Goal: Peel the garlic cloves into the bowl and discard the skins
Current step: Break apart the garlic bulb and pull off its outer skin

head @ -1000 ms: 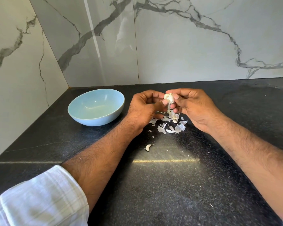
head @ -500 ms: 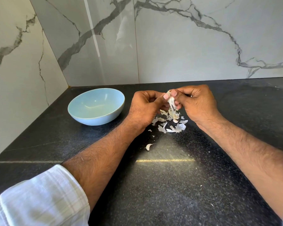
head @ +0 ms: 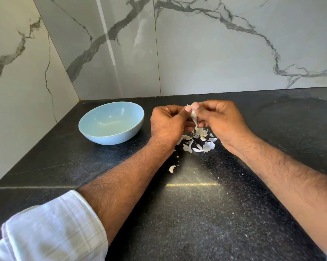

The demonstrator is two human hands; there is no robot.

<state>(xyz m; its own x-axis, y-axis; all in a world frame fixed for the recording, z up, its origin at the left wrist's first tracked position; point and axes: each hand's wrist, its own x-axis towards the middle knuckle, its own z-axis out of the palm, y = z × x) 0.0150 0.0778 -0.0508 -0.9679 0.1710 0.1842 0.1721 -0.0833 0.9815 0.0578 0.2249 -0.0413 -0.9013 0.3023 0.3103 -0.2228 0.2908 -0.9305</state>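
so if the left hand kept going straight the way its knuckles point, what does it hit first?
Most likely the right hand: the left hand faces it across the garlic clove both pinch. Depth is hard to judge.

You are at a home kitchen counter, set into a corner. Dark speckled stone countertop under your forearms; glossy white marble-look wall tiles with grey veining rise behind and left of your grip. A pale blue ceramic bowl stands left of your grip. Papery garlic skins lie scattered just below it.
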